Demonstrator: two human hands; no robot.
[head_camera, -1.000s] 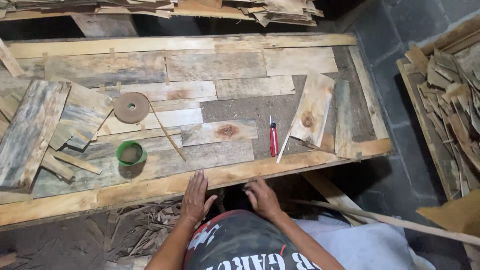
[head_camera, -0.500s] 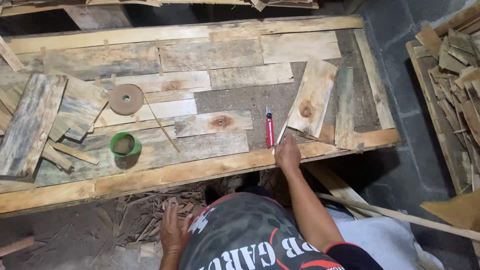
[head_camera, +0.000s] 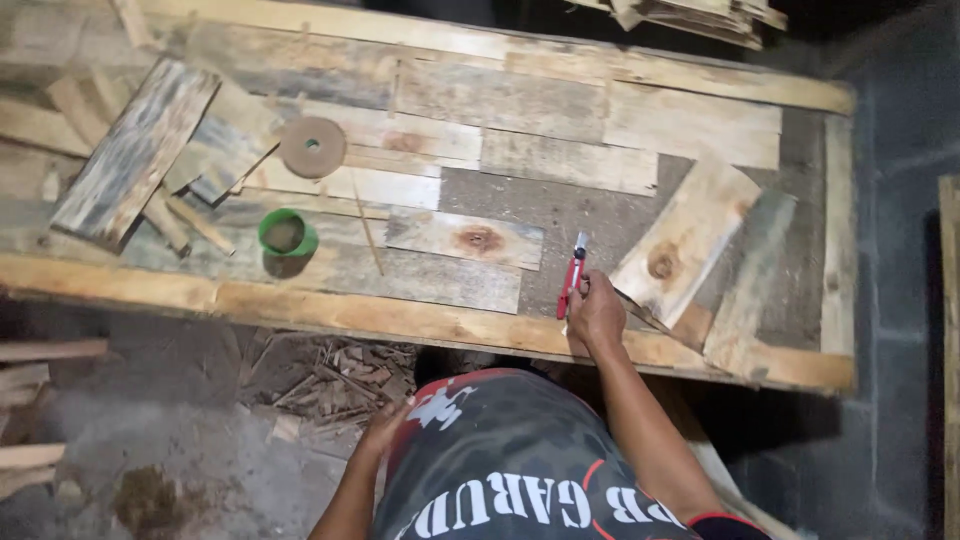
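The right hand (head_camera: 597, 312) is closed around the lower end of a red utility knife (head_camera: 572, 283), fingers curled over its handle, at the near edge of the counter (head_camera: 330, 312). The knife points away from the person, its pale tip lying over the grey bare patch (head_camera: 560, 205) in the middle of the surface. The left hand (head_camera: 385, 425) hangs low beside the person's dark printed shirt, away from the counter; it looks loosely relaxed and holds nothing that can be seen.

Judging by how things lie, the wooden surface is partly covered. Weathered planks already sit side by side along the far and left portions, and a short knotted plank (head_camera: 465, 238) lies just left of the knife. The grey patch remains uncovered, and 2 boards at the right are still loose: a pale knotted board (head_camera: 683, 243) lying at an angle, and a greyer strip (head_camera: 752, 282) beside it. Several offcuts (head_camera: 150, 160) are heaped at the left end.

A round brown disc (head_camera: 312, 147) and a green cup (head_camera: 287, 232) rest on the planks left of centre, well apart from the knife. Wood scraps (head_camera: 330, 380) litter the floor below the counter's near edge.
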